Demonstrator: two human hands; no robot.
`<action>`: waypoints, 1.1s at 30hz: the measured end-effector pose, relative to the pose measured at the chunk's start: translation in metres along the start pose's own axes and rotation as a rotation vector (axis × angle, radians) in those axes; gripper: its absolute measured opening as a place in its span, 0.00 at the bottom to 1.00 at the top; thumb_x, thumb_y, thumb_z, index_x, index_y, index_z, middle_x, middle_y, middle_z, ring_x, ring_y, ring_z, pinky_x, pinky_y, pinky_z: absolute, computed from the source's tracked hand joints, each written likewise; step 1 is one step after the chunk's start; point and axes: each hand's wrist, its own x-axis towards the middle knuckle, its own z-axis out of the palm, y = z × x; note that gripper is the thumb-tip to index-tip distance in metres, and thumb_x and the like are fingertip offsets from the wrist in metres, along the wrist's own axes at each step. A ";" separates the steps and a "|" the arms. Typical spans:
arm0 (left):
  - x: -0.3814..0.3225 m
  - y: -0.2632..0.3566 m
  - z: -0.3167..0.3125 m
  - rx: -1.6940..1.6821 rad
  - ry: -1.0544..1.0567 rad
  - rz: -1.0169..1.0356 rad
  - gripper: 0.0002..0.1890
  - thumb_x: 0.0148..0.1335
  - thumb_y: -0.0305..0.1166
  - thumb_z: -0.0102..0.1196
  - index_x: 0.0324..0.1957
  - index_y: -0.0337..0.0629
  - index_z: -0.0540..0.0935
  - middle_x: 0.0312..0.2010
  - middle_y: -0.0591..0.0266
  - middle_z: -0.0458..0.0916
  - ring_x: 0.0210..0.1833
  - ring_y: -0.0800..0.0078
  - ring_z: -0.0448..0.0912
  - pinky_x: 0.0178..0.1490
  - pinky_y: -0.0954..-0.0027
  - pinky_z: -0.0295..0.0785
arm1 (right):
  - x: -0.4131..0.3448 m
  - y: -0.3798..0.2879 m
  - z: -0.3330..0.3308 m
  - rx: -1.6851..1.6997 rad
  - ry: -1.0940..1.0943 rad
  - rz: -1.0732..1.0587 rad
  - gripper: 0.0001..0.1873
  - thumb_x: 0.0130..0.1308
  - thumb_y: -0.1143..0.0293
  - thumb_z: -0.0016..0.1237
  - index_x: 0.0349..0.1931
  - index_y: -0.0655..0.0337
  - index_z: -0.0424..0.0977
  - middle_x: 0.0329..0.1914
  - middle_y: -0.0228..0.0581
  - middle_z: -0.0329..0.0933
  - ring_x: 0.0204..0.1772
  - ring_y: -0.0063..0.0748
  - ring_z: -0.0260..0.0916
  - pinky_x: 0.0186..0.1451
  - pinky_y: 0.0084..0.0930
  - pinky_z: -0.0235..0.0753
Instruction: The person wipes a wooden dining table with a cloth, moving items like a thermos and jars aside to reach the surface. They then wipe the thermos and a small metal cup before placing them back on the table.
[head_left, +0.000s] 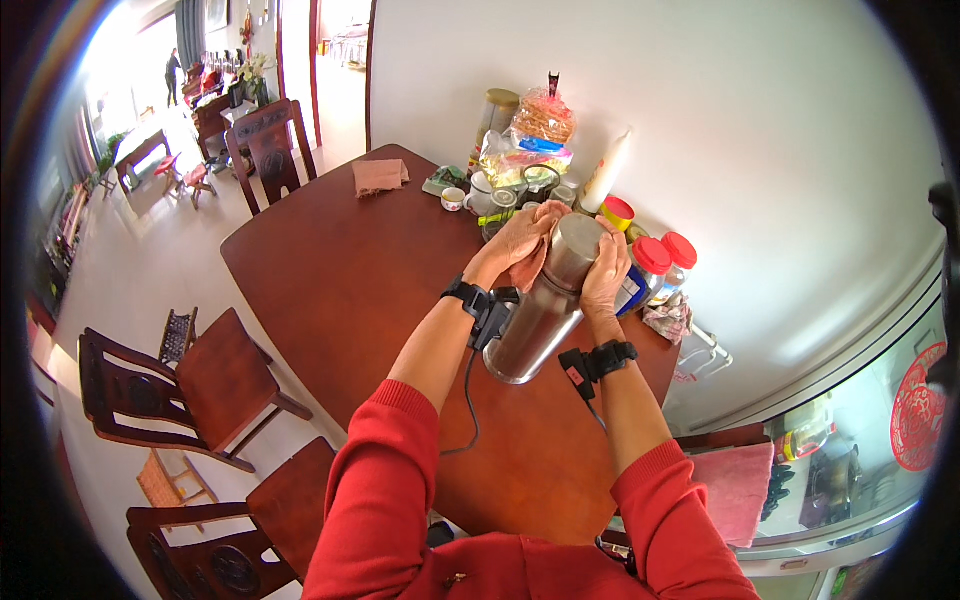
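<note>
A steel thermos flask (531, 330) with a brushed metal cap (576, 238) is before me, over the wooden dining table (337, 277). My left hand (520, 238) presses a pinkish cloth (531, 264) against the left side of the cap. On the other side, the fingers of my right hand (606, 268) wrap the cap and upper flask. The flask leans, its cap end away from me; whether its base touches the tabletop I cannot tell. Both wrists wear black strapped devices with cables.
Behind the flask stand glass cups, a white mug (480, 193), red-lidded jars (651, 256), a white bottle (606, 172) and bagged food (544, 120) by the wall. A folded cloth (380, 177) lies at the far edge. Wooden chairs (225, 360) flank the left side. A person (172, 75) stands far off.
</note>
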 end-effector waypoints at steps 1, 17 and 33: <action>-0.003 -0.005 -0.003 0.033 0.008 -0.073 0.17 0.75 0.41 0.48 0.56 0.39 0.78 0.48 0.70 0.80 0.51 0.81 0.73 0.57 0.77 0.68 | 0.000 0.000 0.000 0.034 -0.006 0.024 0.18 0.69 0.67 0.38 0.47 0.71 0.78 0.31 0.35 0.74 0.33 0.24 0.65 0.40 0.23 0.66; -0.139 -0.166 -0.040 -0.885 0.046 -0.467 0.17 0.74 0.47 0.51 0.58 0.52 0.76 0.37 0.71 0.82 0.29 0.85 0.79 0.18 0.90 0.70 | -0.001 -0.003 0.000 0.188 -0.040 0.120 0.19 0.71 0.66 0.36 0.52 0.66 0.78 0.26 0.19 0.61 0.27 0.12 0.47 0.30 0.16 0.49; -0.158 -0.190 0.031 -0.528 0.762 -0.083 0.19 0.71 0.35 0.56 0.61 0.46 0.75 0.49 0.67 0.80 0.48 0.79 0.78 0.54 0.72 0.75 | 0.000 -0.005 0.001 0.089 -0.043 0.083 0.22 0.71 0.65 0.33 0.52 0.68 0.78 0.29 0.26 0.66 0.30 0.16 0.50 0.34 0.17 0.55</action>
